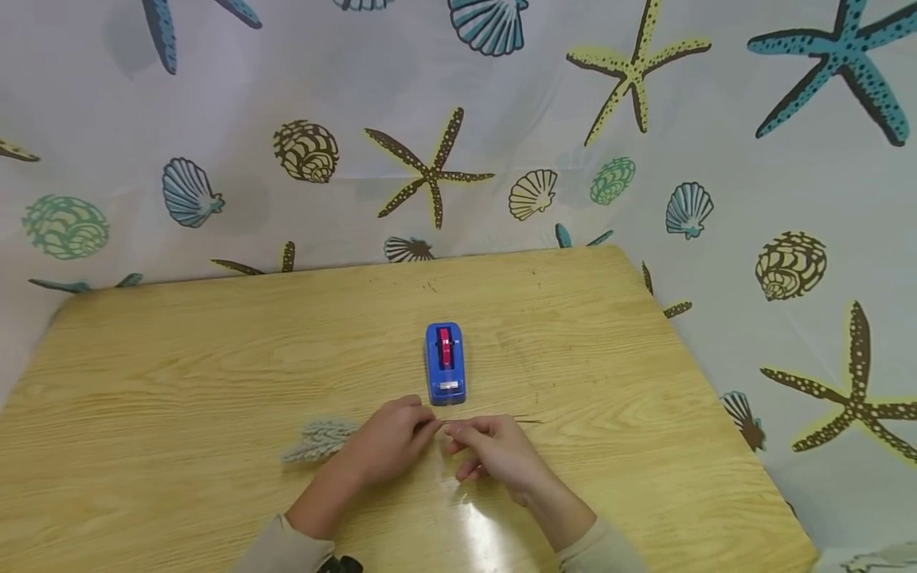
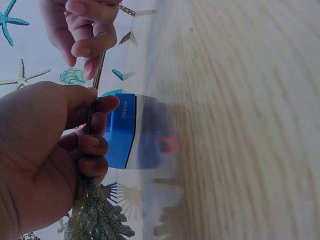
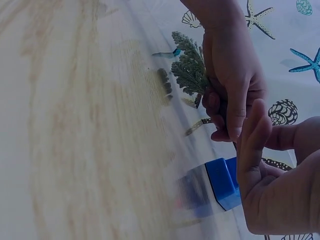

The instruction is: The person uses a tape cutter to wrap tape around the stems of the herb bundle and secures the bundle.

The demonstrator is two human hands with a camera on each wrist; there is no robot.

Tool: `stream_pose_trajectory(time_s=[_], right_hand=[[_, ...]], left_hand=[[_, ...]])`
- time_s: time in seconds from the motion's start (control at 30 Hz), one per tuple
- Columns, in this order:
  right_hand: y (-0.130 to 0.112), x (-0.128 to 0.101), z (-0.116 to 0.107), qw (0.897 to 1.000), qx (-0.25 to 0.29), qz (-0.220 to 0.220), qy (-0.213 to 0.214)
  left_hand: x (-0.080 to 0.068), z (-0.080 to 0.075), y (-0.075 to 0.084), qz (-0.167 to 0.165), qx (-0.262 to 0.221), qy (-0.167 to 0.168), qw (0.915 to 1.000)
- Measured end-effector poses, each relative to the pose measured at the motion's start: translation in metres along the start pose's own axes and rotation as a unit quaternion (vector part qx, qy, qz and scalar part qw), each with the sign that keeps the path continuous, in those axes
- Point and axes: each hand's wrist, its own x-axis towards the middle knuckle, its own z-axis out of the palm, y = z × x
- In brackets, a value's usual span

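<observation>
Head view: glossy wooden table (image 1: 215, 358) against seashell-and-starfish curtain (image 1: 752, 159).

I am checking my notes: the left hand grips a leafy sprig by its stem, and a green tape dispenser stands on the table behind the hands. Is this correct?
Not quite: the tape dispenser is blue, as the head view shows. The left hand does grip the sprig.

You are wearing beige long sleeves, cuffs ending at the wrists at six o'clock, both hands bare, and a small black device is showing beside your left sleeve (image 1: 286, 549).
</observation>
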Motion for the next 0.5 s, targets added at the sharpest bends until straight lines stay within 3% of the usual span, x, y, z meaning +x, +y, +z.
stream_pose_trajectory(time_s=[0.5], right_hand=[[0.007, 0.0026, 0.0007, 1.0, 0.009, 0.003, -0.002]], left_hand=[[0.0021, 0.0021, 0.0021, -0.003, -0.01, 0.012, 0.9999]])
